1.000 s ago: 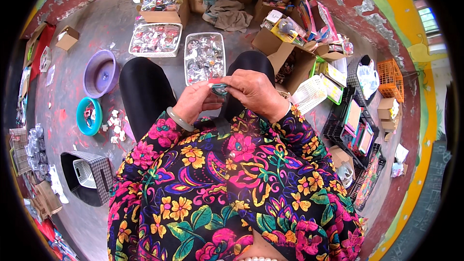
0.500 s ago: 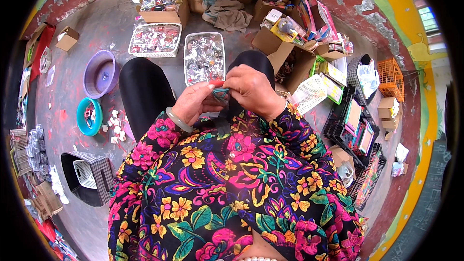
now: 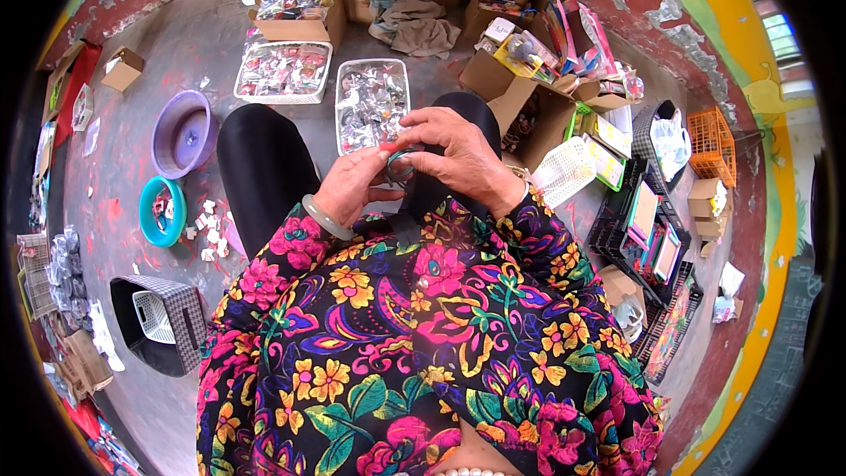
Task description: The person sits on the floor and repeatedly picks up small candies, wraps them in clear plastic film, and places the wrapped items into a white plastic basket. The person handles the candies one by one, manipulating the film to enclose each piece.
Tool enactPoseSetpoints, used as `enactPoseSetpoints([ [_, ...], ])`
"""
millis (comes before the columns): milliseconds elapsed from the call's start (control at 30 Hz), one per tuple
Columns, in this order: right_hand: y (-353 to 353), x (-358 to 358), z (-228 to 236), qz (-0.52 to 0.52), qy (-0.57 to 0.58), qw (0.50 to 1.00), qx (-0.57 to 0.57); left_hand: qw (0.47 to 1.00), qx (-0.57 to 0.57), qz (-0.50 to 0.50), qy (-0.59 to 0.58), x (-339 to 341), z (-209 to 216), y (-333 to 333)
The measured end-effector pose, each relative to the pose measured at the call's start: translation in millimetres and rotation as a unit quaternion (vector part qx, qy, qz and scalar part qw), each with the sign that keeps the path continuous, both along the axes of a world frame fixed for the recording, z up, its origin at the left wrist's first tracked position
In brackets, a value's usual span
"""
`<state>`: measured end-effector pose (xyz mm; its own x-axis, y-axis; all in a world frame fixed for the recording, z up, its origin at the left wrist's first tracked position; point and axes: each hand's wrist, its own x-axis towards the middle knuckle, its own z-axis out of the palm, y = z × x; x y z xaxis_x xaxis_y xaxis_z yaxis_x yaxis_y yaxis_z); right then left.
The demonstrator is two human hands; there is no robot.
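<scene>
Over my lap, between my knees, my left hand pinches a small piece with a red part and a dark teal loop-like band. Its exact kind is too small to make out. My right hand comes in from the other side, thumb and fingers bent around the teal part, palm down. The two hands' fingertips almost meet at the piece and partly hide it. Just beyond them stands a white basket filled with small items in clear wrappers.
Another white basket of packets stands farther left, before a cardboard box. On the left floor are a purple basin, a turquoise basin and scattered white bits. Boxes, an empty-looking white basket and black crates crowd the right.
My right hand's fingers have opened out a little from a tight pinch and shifted slightly left over the piece. The teal band has turned between the fingers. My left hand stays nearly in place.
</scene>
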<state>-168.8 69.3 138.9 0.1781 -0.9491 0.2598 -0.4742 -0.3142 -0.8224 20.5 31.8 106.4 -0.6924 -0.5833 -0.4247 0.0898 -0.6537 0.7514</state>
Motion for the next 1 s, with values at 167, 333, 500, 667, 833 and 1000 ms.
enactPoseSetpoints([
  [167,-2,0,-4,-0.003,0.02,0.999,-0.038,1.0,0.011,-0.007,0.011,0,1,1],
  [333,-3,3,-1,-0.006,0.102,0.988,-0.113,1.0,0.024,-0.003,0.014,0,2,2],
  [500,-4,11,0,0.027,0.145,0.981,-0.124,1.0,0.009,-0.001,0.007,-1,2,1],
  [667,-9,6,-11,0.099,0.133,0.984,-0.071,1.0,-0.003,-0.002,0.01,-2,9,1],
  [833,-9,-2,-1,0.023,0.039,0.998,-0.043,0.998,-0.005,0.06,0.027,1,13,-4],
  [1000,-1,-10,16,0.01,0.057,0.998,-0.035,0.998,-0.017,0.053,0.044,3,18,-7],
])
